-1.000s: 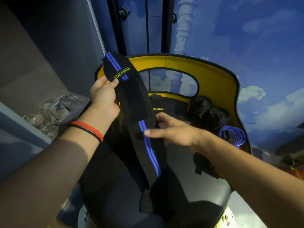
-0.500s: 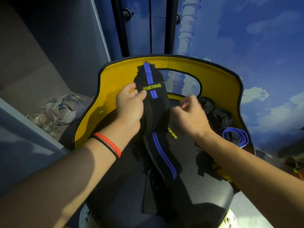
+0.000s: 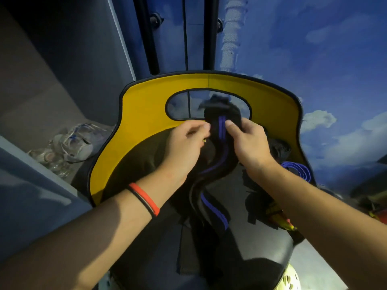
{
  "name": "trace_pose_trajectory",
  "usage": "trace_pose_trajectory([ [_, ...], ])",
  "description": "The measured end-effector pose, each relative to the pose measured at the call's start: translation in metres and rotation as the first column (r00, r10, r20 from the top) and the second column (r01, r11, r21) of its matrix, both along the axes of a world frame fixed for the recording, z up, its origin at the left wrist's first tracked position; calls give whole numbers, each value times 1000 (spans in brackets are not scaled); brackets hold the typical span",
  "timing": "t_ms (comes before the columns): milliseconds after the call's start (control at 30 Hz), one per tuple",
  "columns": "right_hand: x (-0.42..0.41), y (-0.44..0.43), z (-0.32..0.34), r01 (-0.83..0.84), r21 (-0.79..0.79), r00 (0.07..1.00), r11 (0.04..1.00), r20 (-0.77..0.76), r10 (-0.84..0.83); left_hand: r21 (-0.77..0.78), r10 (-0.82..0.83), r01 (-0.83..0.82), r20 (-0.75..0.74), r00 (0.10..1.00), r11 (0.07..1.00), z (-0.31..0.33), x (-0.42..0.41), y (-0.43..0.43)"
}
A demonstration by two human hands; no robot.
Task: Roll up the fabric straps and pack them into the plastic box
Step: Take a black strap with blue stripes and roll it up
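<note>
A black fabric strap with a blue stripe (image 3: pixel 221 130) stands bunched at its top end over the chair seat. My left hand (image 3: pixel 186 149) pinches it from the left and my right hand (image 3: pixel 250 145) pinches it from the right, thumbs near the stripe. The strap's tail (image 3: pixel 215 214) hangs down onto the black seat. Rolled black straps (image 3: pixel 280 148) and a coiled blue strap (image 3: pixel 297 171) lie at the seat's right side. No plastic box shows in view.
The chair has a yellow backrest (image 3: pixel 146 114) with an oval cutout and a black seat (image 3: pixel 261 243). Crumpled clear plastic (image 3: pixel 69 145) lies on the grey ledge to the left. Yellow and red items (image 3: pixel 282 220) sit under my right forearm.
Both hands have moved together to the strap's top end; the right hand left the middle of the strap and now pinches it beside the left. The strap's top has bunched.
</note>
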State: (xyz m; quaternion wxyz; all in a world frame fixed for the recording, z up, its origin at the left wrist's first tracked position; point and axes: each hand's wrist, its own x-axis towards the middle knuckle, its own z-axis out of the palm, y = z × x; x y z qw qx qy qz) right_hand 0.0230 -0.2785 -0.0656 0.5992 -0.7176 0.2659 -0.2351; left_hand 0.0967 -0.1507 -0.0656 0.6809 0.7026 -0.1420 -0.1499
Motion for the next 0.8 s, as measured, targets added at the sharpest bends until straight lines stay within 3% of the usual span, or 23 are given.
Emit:
trace_pose_trajectory([
  [67,1,-1,9,-37,262,998,964,60,22,88,74,-82,92,993,993,0,9,2],
  [133,0,-1,19,-93,488,991,868,126,35,145,1,-13,85,996,989,1,12,3],
  [200,-2,0,21,-121,544,988,830,143,51,161,-86,67,112,990,985,6,9,2],
  [300,-2,-2,17,-102,491,993,865,107,56,124,-126,112,116,985,986,11,3,0],
  [400,0,-4,14,-76,397,997,915,26,72,151,-72,52,124,990,987,7,5,-3],
  [500,-2,-3,8,-55,261,991,964,-107,86,46,13,-15,50,999,999,7,11,-5],
  [633,-6,-8,1,-25,211,991,977,-123,52,30,-9,10,-35,999,1000,1,21,-3],
  [733,-11,-21,1,49,124,984,991,-177,-27,290,-189,185,-16,982,939,-12,26,5],
  [800,-14,-33,-2,122,98,972,988,-212,-99,615,-412,250,133,902,748,-27,31,16],
])
